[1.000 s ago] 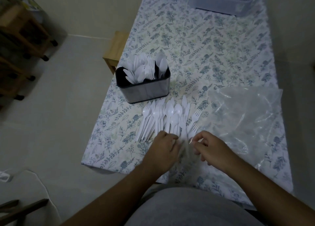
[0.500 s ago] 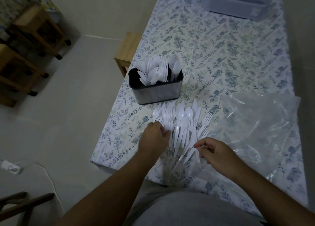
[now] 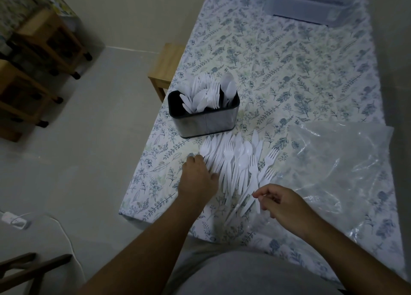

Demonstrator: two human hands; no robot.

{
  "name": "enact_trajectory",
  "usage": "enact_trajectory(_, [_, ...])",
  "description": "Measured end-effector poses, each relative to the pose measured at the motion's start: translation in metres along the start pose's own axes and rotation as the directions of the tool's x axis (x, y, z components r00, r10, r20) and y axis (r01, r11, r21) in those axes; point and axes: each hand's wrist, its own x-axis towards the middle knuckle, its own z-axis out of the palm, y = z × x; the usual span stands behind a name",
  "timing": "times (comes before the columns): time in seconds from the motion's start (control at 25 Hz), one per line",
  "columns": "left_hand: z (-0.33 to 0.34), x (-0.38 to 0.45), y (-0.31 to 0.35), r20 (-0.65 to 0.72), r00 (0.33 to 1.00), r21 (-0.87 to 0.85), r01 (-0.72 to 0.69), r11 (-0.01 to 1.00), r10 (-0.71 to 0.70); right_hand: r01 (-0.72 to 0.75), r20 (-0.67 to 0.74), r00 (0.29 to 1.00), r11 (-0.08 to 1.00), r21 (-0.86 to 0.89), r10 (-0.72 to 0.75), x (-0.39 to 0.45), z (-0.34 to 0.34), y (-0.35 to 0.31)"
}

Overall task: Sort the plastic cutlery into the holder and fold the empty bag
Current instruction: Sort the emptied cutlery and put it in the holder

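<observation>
White plastic cutlery (image 3: 235,168) lies fanned out at the centre of the frame on the floral-cloth surface (image 3: 289,72), just below a dark metal holder (image 3: 203,119) that already stands packed with upright spoons and forks. The left hand (image 3: 199,177) rests at the left edge of the pile, its fingers curled down onto the handles, though the dim view does not show whether it grasps any, while the right hand (image 3: 280,202) sits at the lower right of the pile, thumb and forefinger seemingly pinching a single handle. The clear empty bag (image 3: 338,168) lies flat and crinkled at the right of the frame, its near edge running under the cutlery's right side.
</observation>
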Motion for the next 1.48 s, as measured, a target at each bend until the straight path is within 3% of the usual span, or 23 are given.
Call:
enact_trajectory(0.24, [0.0, 0.011, 0.02, 0.061, 0.998, 0.076, -0.027, 0.997, 0.023, 0.008, 0.005, 1.0, 1.0, -0.004, -0.008, 0.0, 0.002, -0.004])
enact_trajectory(0.52, [-0.006, 0.024, 0.026, 0.165, 0.984, 0.015, -0.062, 0.998, 0.059, -0.001, 0.001, 1.0, 1.0, 0.024, 0.001, -0.002, 0.001, -0.006])
enact_trajectory(0.8, [-0.028, 0.009, 0.002, 0.157, 0.986, -0.271, 0.104, 0.957, -0.063, -0.041, 0.007, 0.999, 0.988, 0.151, 0.04, 0.005, -0.007, -0.019])
enact_trajectory(0.92, [-0.037, -0.005, -0.002, 0.089, 0.994, -0.334, 0.097, 0.938, -0.071, -0.066, 0.025, 0.998, 0.973, 0.22, 0.062, 0.009, -0.008, -0.03])
enact_trajectory(1.0, [-0.044, -0.014, 0.007, 0.119, 0.993, -0.471, 0.082, 0.878, -0.029, -0.082, 0.047, 0.996, 0.955, 0.287, 0.071, 0.013, -0.002, -0.036])
enact_trajectory(1.16, [-0.044, -0.03, 0.034, 0.261, 0.95, -0.689, 0.057, 0.722, 0.174, -0.196, 0.202, 0.975, 0.801, 0.566, 0.095, 0.019, 0.016, -0.056])
enact_trajectory(1.28, [-0.035, -0.034, 0.047, 0.262, 0.93, -0.589, -0.058, 0.806, 0.259, -0.242, 0.19, 0.97, 0.662, 0.709, 0.151, 0.021, 0.025, -0.065])
enact_trajectory(1.4, [-0.031, -0.04, 0.05, 0.15, 0.927, -0.418, -0.256, 0.872, 0.344, -0.238, 0.141, 0.968, 0.577, 0.781, 0.208, 0.023, 0.026, -0.061])
enact_trajectory(1.48, [-0.03, -0.05, 0.05, -0.028, 0.949, -0.452, -0.294, 0.842, 0.315, -0.179, 0.092, 0.975, 0.477, 0.861, 0.2, 0.027, 0.018, -0.061])
